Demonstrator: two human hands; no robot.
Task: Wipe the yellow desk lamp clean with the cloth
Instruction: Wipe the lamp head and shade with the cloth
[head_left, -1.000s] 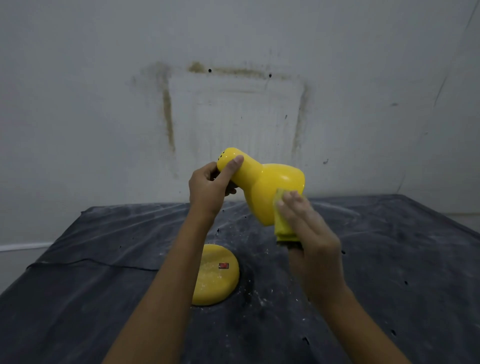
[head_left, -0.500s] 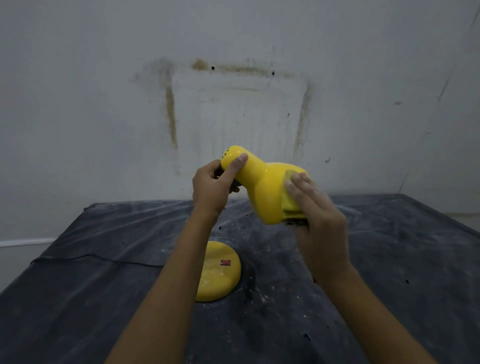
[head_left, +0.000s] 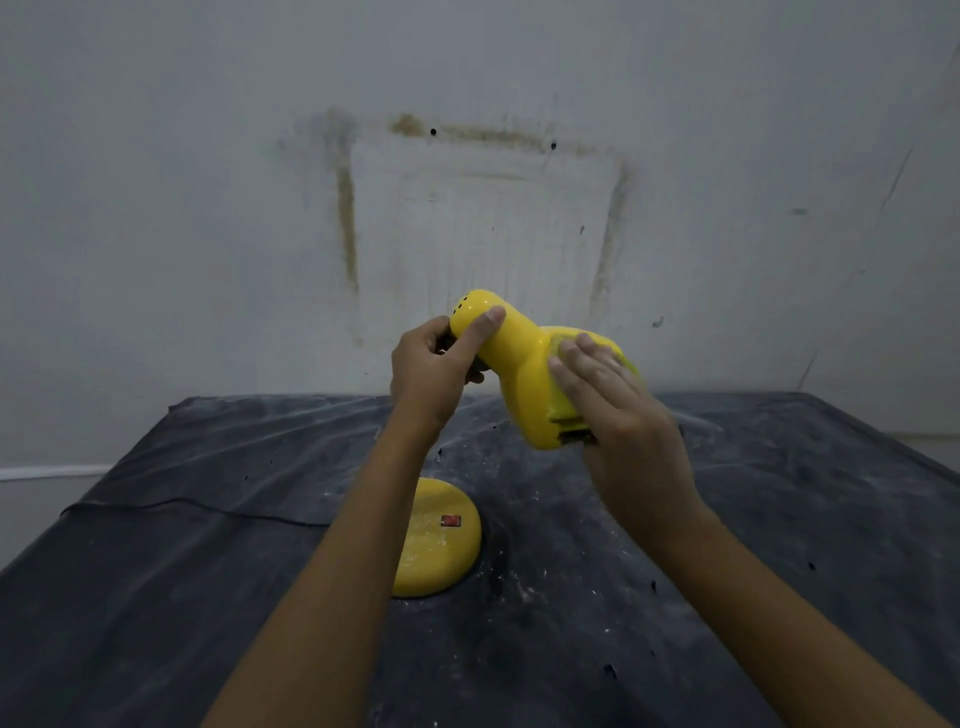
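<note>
Black sheeting (head_left: 779, 519) covers the surface, speckled with white dust. Your yellow desk lamp's shade (head_left: 519, 374) is held up over the middle, tilted down to the right, its round base (head_left: 431, 540) resting on the sheeting below. Your left hand (head_left: 431, 374) is curled around the shade's narrow end, thumb laid along it. Your right hand (head_left: 618, 405) presses the cloth (head_left: 563, 415) flat against the wide part, fingers extended, higher up the shade than a second ago.
</note>
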